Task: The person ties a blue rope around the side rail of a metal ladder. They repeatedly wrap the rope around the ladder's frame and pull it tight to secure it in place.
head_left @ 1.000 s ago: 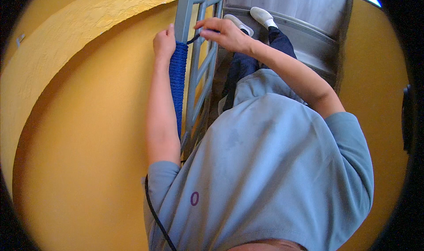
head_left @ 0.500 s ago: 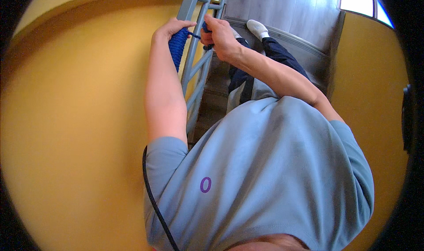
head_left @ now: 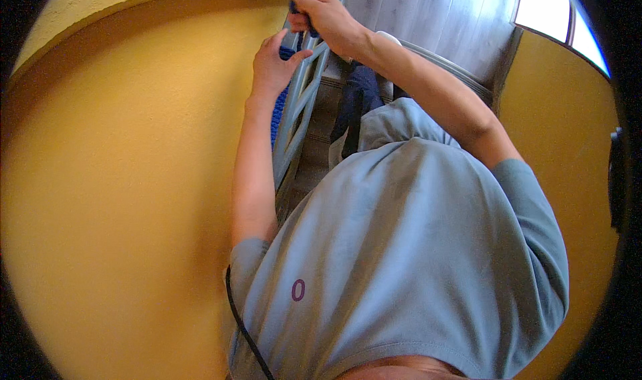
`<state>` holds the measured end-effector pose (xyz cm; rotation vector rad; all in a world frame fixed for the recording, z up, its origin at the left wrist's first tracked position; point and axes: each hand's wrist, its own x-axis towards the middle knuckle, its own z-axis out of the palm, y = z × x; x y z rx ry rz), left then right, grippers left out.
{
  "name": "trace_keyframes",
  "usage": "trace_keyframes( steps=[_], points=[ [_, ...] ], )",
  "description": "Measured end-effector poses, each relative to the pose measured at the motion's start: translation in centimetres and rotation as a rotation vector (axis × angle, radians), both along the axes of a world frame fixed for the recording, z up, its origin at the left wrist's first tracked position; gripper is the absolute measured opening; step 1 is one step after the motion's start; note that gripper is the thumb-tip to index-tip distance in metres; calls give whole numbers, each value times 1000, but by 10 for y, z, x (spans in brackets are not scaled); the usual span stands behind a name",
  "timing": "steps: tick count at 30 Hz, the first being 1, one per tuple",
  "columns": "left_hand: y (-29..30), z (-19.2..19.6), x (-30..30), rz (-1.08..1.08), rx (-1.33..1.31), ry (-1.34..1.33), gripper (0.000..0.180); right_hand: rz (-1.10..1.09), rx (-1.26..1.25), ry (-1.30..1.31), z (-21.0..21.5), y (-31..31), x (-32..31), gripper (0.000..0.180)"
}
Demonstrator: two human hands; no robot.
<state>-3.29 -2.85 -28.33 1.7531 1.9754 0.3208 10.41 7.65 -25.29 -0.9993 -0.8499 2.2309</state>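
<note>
Blue rope (head_left: pixel 278 116) is wound in close turns around the top bar of a grey metal stair railing (head_left: pixel 294 122). Above the railing, my right hand (head_left: pixel 324 18) is closed on a small bundle of the same rope, blue showing between and below its fingers. My left hand (head_left: pixel 271 69) lies by the upper end of the winding, thumb and forefinger spread apart; its other fingers are partly hidden. A short length of rope runs down from my right hand behind the railing's near edge, where its path is hard to follow.
A yellow wall (head_left: pixel 134 179) stands close on my left, and another yellow wall (head_left: pixel 562 112) rises on the right. Dark stairs (head_left: pixel 321 112) drop beside the railing, below a grey plank floor (head_left: pixel 435 19). A black cord (head_left: pixel 244 326) hangs by my left sleeve.
My right hand has moved up and slightly left over the railing with the rope bundle. My left hand has come off its grip on the winding, its thumb and forefinger now spread.
</note>
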Motion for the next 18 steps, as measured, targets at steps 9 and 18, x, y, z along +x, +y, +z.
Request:
trace_keyframes(
  steps=[9, 18],
  points=[
    [15, 11, 12, 302, -18, 148, 32, 213, 495, -118, -10, 31, -41, 19],
    [36, -17, -30, 617, -263, 86, 38, 175, 863, -769, -67, 26, -4, 25]
  ],
)
